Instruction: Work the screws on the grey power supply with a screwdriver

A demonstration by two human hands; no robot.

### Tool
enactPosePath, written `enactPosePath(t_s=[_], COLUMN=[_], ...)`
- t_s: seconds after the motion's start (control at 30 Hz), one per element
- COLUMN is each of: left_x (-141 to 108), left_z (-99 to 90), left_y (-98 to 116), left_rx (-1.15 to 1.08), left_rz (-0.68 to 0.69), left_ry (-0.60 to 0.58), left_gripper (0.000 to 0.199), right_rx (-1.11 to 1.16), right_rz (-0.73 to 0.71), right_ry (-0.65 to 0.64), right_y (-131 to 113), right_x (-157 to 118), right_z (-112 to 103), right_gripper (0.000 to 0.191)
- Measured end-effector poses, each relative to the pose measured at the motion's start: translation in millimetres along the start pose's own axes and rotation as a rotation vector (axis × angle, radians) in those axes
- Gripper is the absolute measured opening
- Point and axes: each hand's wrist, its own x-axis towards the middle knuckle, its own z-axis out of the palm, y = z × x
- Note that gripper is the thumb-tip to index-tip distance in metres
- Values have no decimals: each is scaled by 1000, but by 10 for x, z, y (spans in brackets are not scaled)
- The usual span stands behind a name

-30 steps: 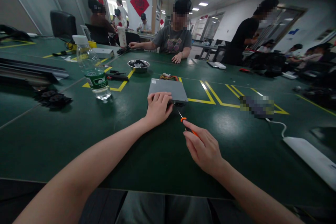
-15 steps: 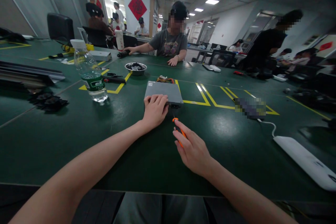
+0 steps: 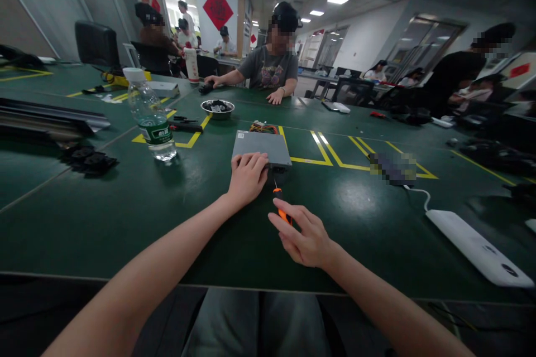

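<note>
A grey metal computer power supply [image 3: 262, 144] lies flat on the green table, a bundle of coloured wires [image 3: 263, 127] at its far side. My left hand [image 3: 248, 178] grips its near left edge, fingers over the top. An orange-and-black screwdriver [image 3: 278, 196] is between the fingers of my right hand [image 3: 304, 234]. Its thin shaft points at the near side of the power supply, by the socket. Whether the tip sits on a screw is too small to tell.
A water bottle [image 3: 153, 122] stands left of the power supply. Behind it are a metal bowl [image 3: 218, 110] of dark parts and black tools [image 3: 184, 125]. A blurred phone [image 3: 392, 168] and white power bank [image 3: 477, 248] lie right. A person [image 3: 270, 61] sits opposite.
My right hand's fingers have loosened and spread along the screwdriver handle, lower than before. My left hand and the power supply stay put. A person at right has moved further right.
</note>
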Motion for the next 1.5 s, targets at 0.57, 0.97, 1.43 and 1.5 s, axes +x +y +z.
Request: enactPosePath(t_s=[0.57,0.97,1.43,1.5], left_x=[37,65,70,71], left_z=[136,197,243,237], left_y=[-120,-77,-68,-75], left_rx=[-31,-30,20,22], left_rz=[18,10,63,99], left_ry=[25,55,20,7], left_gripper=[15,13,15,15], right_rx=[66,248,118,154], right_rz=[-16,-61,-43,-19], right_ry=[14,48,131,120], right_y=[158,208,351,335], right_x=[-49,-118,-133,-138], right_z=[138,208,62,73], right_gripper=[22,31,26,28])
